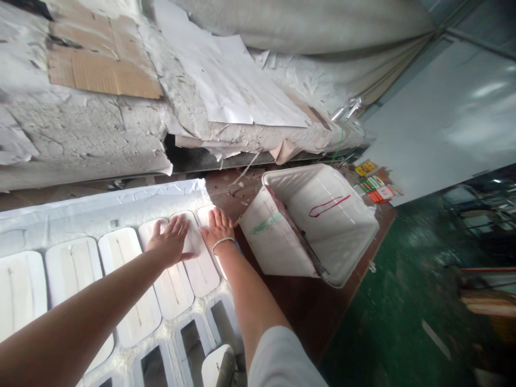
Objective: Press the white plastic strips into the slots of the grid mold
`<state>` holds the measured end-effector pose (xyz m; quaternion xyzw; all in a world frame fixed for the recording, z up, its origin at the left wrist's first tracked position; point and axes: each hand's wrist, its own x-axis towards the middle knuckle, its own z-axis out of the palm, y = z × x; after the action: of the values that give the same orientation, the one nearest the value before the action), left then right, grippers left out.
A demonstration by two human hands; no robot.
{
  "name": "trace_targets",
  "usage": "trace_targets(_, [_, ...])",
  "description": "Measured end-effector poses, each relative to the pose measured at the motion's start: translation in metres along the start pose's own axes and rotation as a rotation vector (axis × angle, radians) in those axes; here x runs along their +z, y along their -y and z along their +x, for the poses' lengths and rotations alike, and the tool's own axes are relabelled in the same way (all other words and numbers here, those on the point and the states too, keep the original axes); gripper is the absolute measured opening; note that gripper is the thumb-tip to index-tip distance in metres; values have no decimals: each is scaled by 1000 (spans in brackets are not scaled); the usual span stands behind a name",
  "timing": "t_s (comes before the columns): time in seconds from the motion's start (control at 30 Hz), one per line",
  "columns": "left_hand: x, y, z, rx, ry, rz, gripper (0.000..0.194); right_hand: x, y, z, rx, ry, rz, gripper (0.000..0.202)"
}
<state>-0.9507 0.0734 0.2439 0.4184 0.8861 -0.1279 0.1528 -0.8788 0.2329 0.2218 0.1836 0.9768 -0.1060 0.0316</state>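
Note:
My left hand [171,239] lies with fingers spread across two neighbouring white rounded panels, each marked with a dark line down its middle. One of them, a white panel [202,274], shows below the hand. At the end of the row my right hand [218,228], with a pale bracelet on its wrist, rests flat and spread on the last panel [203,214]. Neither hand grips anything. More such panels [121,247] run leftward, set in a whitish frame [169,321] with rectangular openings below.
A large white plastic bin [278,236] stands tilted right of the frame. Behind runs a ledge covered in torn paper [242,86] and cardboard [107,70]. Small colourful boxes [374,185] lie beyond the bin. At the lower edge, a dark tool-like object [226,368] overlaps another white panel [210,365].

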Motion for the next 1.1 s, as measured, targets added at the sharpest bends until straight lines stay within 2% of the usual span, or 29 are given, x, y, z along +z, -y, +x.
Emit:
trace_targets(0.13, [6, -12, -12, -1, 16, -50, 107, 5, -18, -58, -45, 35, -49, 72])
trace_targets(0.23, [13, -30, -33, 27, 29, -93, 105, 5, -29, -102, -68, 43, -79, 72])
trace_targets(0.4, [16, -71, -78, 21, 56, -159, 93, -2, -25, -140, -13, 80, -59, 72])
trace_targets(0.47, [15, -85, -98, 15, 77, -192, 80, -8, -16, -152, 17, 80, -33, 70])
trace_targets(0.53, [15, -94, -121, 76, 69, -252, 63, -17, -9, -172, 89, 60, -2, 62])
trace_targets(0.63, [25, -93, -165, 220, 3, -380, 48, -38, -9, -222, 319, 14, 61, 50])
trace_targets(0.7, [45, -81, -202, 248, -79, -479, 47, -55, -17, -269, 456, -11, 132, 47])
trace_targets(0.8, [93, -52, -263, 244, -333, -623, 54, -79, -26, -352, 661, -7, 253, 45])
trace_targets(0.87, [128, -33, -306, 266, -408, -710, 60, -86, -21, -404, 833, 48, 290, 39])
trace_targets(0.97, [163, -19, -371, 222, -299, -867, 54, -79, 2, -458, 975, 196, 331, 28])
trace_targets(1.03, [168, -25, -408, 138, -155, -991, 56, -69, 18, -472, 995, 276, 354, 28])
trace_targets(1.1, [160, -39, -435, 67, 23, -1087, 60, -62, 29, -473, 1004, 314, 352, 27])
